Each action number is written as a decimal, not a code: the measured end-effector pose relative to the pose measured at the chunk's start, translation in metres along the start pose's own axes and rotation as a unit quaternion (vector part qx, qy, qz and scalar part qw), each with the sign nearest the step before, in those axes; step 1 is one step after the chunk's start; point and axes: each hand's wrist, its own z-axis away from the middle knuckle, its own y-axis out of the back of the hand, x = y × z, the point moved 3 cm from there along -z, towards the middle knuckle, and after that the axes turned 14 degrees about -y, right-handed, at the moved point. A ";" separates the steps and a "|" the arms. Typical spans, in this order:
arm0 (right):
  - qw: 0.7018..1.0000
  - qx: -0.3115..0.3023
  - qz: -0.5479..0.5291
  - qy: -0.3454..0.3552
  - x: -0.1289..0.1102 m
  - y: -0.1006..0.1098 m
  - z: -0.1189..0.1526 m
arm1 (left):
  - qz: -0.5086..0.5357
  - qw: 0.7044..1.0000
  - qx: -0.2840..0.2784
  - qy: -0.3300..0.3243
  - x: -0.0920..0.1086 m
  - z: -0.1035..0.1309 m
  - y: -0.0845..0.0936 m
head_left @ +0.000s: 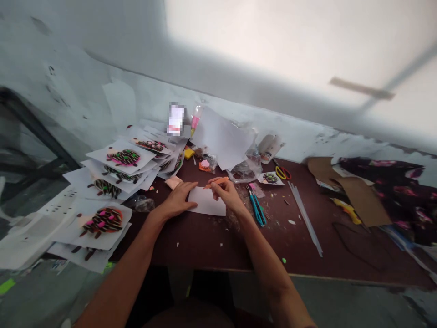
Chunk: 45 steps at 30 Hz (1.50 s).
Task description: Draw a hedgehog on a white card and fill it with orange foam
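Note:
A small white sheet of paper (208, 202) lies on the dark red-brown table in front of me. My left hand (178, 199) rests at its left edge, with thumb and fingers spread apart. Above the sheet's upper right part, my right hand (226, 193) grips an orange pen (219, 182), whose tip points left towards the paper. Whether the tip touches the sheet is too small to tell. A pale pinkish packet (173, 182) is just beyond my left fingers.
Stacked cards with hedgehog figures (124, 157) crowd the left. A blurred-out phone (175, 119) stands behind. Teal-handled scissors (256, 208), a hedgehog card (271, 178), yellow-red scissors (282, 172), glue sticks (305, 218) and a yellow glue gun (346, 210) lie to the right.

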 end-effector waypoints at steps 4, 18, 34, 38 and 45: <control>0.999 0.043 0.021 -0.025 0.018 -0.010 -0.003 | 0.014 1.000 0.009 0.015 0.000 0.001 0.000; 0.997 0.054 0.057 -0.020 0.039 -0.017 -0.009 | 0.026 0.999 0.010 0.023 -0.006 0.003 -0.003; 0.995 0.006 0.098 -0.010 0.035 -0.010 -0.015 | -0.006 1.000 -0.009 0.021 -0.002 -0.005 0.007; 0.995 0.011 0.103 -0.004 0.038 -0.008 -0.015 | -0.010 0.999 -0.016 0.041 -0.003 -0.013 0.009; 0.991 -0.007 0.130 0.012 0.036 -0.008 -0.015 | -0.017 1.000 0.004 0.014 -0.004 -0.014 0.009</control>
